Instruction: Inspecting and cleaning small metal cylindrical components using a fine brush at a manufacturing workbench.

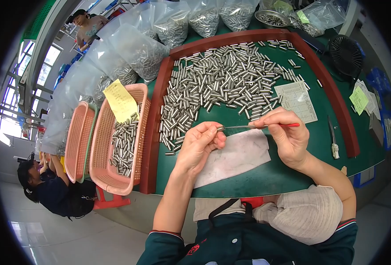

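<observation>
Between its thumb and fingers, my left hand (200, 145) pinches a small metal cylinder (221, 129). My right hand (289, 138) grips a thin tool (242, 127) with a metal shaft and a red handle end; whether it is a file or a screwdriver I cannot tell. Its tip meets the end of the cylinder, and whether it goes inside is too small to see. Beneath both hands lies a whitish stained cloth (235, 161) on the green tabletop (292, 176). Just beyond them spreads a large heap of similar metal cylinders (222, 79).
A dark red frame (154, 132) borders the heap. To the left stand pink baskets (99, 168), one holding cylinders and a yellow note. Filled plastic bags (171, 26) line the back. At right are a paper sheet (297, 101), a knife-like tool (333, 141) and a black fan (345, 55). Two people work at left.
</observation>
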Demonstrator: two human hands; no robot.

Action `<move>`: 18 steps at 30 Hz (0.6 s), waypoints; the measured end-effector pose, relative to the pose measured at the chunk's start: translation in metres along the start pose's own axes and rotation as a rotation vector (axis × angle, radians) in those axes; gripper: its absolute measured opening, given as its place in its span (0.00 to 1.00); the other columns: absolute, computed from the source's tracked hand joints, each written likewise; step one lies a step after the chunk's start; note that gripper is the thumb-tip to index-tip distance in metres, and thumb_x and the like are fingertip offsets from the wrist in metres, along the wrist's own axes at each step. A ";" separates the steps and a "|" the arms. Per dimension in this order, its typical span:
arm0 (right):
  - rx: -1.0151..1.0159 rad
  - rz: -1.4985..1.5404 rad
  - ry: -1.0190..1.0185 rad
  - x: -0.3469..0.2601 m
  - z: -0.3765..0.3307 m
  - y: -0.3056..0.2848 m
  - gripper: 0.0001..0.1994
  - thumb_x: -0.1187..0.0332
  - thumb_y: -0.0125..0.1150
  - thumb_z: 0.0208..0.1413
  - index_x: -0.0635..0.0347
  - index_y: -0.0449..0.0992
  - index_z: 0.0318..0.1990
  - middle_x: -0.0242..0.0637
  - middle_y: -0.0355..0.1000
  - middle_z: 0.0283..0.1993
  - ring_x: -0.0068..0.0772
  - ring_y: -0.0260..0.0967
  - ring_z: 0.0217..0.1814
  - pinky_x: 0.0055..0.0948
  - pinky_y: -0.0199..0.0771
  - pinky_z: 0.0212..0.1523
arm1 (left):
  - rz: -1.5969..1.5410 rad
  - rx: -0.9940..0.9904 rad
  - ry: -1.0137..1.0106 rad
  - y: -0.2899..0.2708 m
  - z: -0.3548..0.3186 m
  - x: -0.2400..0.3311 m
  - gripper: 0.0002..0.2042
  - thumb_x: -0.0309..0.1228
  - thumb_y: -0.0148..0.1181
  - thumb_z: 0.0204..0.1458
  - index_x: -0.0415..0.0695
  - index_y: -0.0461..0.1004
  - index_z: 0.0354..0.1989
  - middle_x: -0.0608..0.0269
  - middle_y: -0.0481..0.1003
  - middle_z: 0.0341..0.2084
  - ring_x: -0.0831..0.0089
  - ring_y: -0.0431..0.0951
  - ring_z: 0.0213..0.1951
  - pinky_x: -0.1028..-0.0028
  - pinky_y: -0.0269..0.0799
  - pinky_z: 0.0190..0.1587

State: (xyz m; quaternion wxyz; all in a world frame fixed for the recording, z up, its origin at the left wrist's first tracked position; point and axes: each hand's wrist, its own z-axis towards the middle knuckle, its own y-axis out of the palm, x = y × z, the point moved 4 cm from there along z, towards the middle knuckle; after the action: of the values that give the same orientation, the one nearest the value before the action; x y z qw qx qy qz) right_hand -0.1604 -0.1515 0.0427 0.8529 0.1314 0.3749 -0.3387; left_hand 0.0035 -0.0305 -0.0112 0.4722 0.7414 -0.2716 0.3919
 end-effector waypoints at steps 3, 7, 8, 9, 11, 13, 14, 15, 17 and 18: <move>-0.120 -0.073 -0.086 -0.007 0.005 0.000 0.05 0.80 0.50 0.54 0.65 0.68 0.39 0.46 0.72 0.35 0.37 0.72 0.36 0.29 0.73 0.36 | -0.014 0.000 0.020 -0.002 -0.001 0.000 0.08 0.29 0.50 0.56 0.37 0.70 0.38 0.61 0.74 0.24 0.77 0.73 0.25 0.77 0.71 0.32; -0.137 -0.060 -0.187 -0.012 0.002 0.003 0.05 0.80 0.51 0.54 0.65 0.68 0.38 0.48 0.72 0.36 0.39 0.72 0.37 0.30 0.74 0.36 | -0.071 -0.027 -0.001 -0.003 0.000 0.000 0.08 0.29 0.50 0.57 0.37 0.70 0.38 0.61 0.74 0.24 0.77 0.73 0.25 0.77 0.71 0.32; -0.032 -0.004 -0.150 -0.010 0.002 0.000 0.06 0.81 0.55 0.51 0.65 0.70 0.37 0.45 0.74 0.35 0.36 0.72 0.35 0.26 0.72 0.33 | -0.062 -0.010 0.005 -0.003 0.000 0.000 0.08 0.30 0.50 0.57 0.37 0.70 0.38 0.61 0.74 0.24 0.77 0.73 0.25 0.77 0.71 0.32; -0.017 -0.014 -0.126 -0.009 0.003 -0.002 0.05 0.81 0.54 0.51 0.64 0.70 0.36 0.46 0.74 0.35 0.36 0.72 0.35 0.27 0.72 0.34 | -0.062 -0.008 0.006 -0.003 0.000 0.000 0.08 0.30 0.50 0.57 0.37 0.70 0.38 0.61 0.74 0.24 0.77 0.73 0.25 0.77 0.71 0.32; -0.007 0.002 -0.098 -0.006 0.002 -0.002 0.05 0.81 0.54 0.52 0.64 0.70 0.36 0.45 0.74 0.35 0.36 0.72 0.35 0.27 0.71 0.35 | -0.044 -0.012 0.012 -0.002 0.000 0.001 0.08 0.29 0.50 0.57 0.38 0.70 0.38 0.61 0.74 0.24 0.77 0.73 0.25 0.77 0.71 0.32; 0.004 0.014 -0.071 -0.004 0.001 -0.002 0.05 0.81 0.54 0.52 0.64 0.70 0.36 0.45 0.74 0.34 0.36 0.72 0.36 0.27 0.71 0.35 | -0.040 -0.010 0.011 -0.001 -0.001 0.002 0.08 0.30 0.50 0.57 0.38 0.70 0.38 0.61 0.74 0.24 0.77 0.74 0.25 0.77 0.71 0.32; -0.002 0.015 -0.066 -0.003 0.000 -0.001 0.05 0.81 0.53 0.52 0.64 0.70 0.36 0.45 0.74 0.34 0.35 0.72 0.35 0.27 0.71 0.35 | -0.037 -0.008 0.009 -0.001 -0.001 0.002 0.08 0.30 0.50 0.57 0.38 0.70 0.38 0.61 0.74 0.24 0.77 0.74 0.25 0.77 0.71 0.33; -0.009 0.015 -0.061 -0.003 0.000 0.000 0.05 0.81 0.53 0.52 0.64 0.70 0.36 0.44 0.74 0.34 0.35 0.72 0.35 0.27 0.71 0.35 | -0.038 -0.008 0.008 -0.001 -0.001 0.001 0.08 0.30 0.50 0.57 0.38 0.70 0.38 0.61 0.74 0.24 0.77 0.74 0.25 0.77 0.71 0.33; -0.013 0.015 -0.045 -0.003 0.000 0.000 0.05 0.81 0.53 0.52 0.64 0.70 0.36 0.44 0.74 0.34 0.35 0.72 0.35 0.26 0.71 0.35 | -0.030 -0.012 0.012 -0.001 -0.001 0.001 0.08 0.29 0.50 0.57 0.37 0.70 0.38 0.61 0.74 0.24 0.77 0.74 0.26 0.77 0.72 0.33; -0.016 0.015 -0.030 -0.003 0.000 0.000 0.05 0.81 0.53 0.52 0.64 0.70 0.36 0.44 0.74 0.34 0.34 0.72 0.35 0.26 0.71 0.35 | -0.030 -0.012 0.013 0.000 -0.001 0.002 0.08 0.29 0.50 0.57 0.37 0.70 0.38 0.61 0.74 0.24 0.77 0.74 0.26 0.77 0.72 0.33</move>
State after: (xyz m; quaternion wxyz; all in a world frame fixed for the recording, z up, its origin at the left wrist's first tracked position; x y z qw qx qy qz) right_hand -0.1619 -0.1503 0.0448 0.8620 0.1225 0.3639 -0.3311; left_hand 0.0044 -0.0296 -0.0100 0.4841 0.7402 -0.2595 0.3878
